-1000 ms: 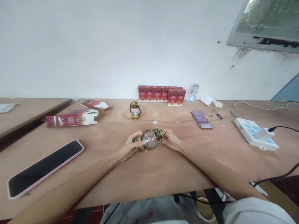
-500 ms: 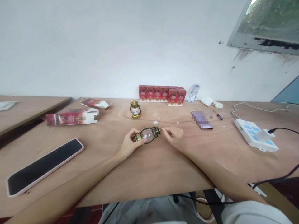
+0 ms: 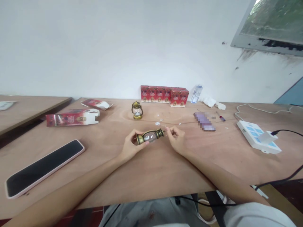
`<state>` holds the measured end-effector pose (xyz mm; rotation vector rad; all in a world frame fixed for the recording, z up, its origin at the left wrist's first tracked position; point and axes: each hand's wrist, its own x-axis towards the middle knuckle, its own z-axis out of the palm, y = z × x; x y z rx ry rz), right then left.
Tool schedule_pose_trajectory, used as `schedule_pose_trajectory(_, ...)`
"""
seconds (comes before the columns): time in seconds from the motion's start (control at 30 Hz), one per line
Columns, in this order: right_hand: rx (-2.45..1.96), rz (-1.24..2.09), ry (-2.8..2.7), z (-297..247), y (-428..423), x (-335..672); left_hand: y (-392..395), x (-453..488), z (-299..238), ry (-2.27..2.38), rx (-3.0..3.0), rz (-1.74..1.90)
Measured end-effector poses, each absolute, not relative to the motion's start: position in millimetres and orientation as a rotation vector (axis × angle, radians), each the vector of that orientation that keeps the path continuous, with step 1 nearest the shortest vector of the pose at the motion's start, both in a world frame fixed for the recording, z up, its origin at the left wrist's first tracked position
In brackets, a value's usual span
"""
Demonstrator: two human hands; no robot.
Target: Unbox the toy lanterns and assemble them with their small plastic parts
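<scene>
A small brass-coloured lantern (image 3: pixel 150 136) with a clear globe lies sideways just above the table, its top pointing right. My left hand (image 3: pixel 131 145) is closed around its base end. Close to the lantern's top, my right hand (image 3: pixel 175 138) is pinched, with something thin and small at the fingertips that I cannot make out. A second lantern (image 3: pixel 137 111) of the same kind stands upright behind. Small white paper scraps (image 3: pixel 157 123) lie on the table beyond the hands.
Red boxes (image 3: pixel 163 94) stand in a row by the wall, beside a plastic bottle (image 3: pixel 197 94). Opened red packaging (image 3: pixel 73 117) and a phone (image 3: pixel 44 168) lie at left. Toward the right are a blurred purple device (image 3: pixel 204 121), a screwdriver (image 3: pixel 222 118) and a power strip (image 3: pixel 259 137).
The lantern has turned about its length, so its side handle frame shows differently. My right hand's fingers have shifted slightly right, away from the lantern's top.
</scene>
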<state>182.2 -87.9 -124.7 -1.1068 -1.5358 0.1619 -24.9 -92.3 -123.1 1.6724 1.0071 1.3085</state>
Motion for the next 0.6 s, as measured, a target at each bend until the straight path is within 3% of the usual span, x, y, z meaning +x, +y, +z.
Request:
schedule_pose_trajectory(0.13, -1.058, 0.013, -1.580, -124.5, -94.1, 178.4, -96.0, -24.1, -128.5, 0.873, 1.762, 1.400)
schedule_pose_trajectory(0.3, -0.781, -0.579, -1.750, -120.8, -91.8, 183.8, -95.0, -23.7, -123.3, 1.008, 1.693, 1.366)
schedule_pose_trajectory(0.4, -0.667, -0.739, -1.794, -119.2, -89.2, 186.7, -94.0, -23.3, -119.1, 1.074, 1.607, 1.311)
schedule_pose_trajectory(0.5, -0.771, -0.561, -1.746, -120.0, -88.8, 185.3, -95.2, -21.8, -118.8, 1.058, 1.570, 1.321)
schedule_pose_trajectory(0.6, -1.019, -0.005, -1.517, -123.2, -86.6, 181.1, -97.2, -20.0, -119.4, 1.010, 1.574, 1.393)
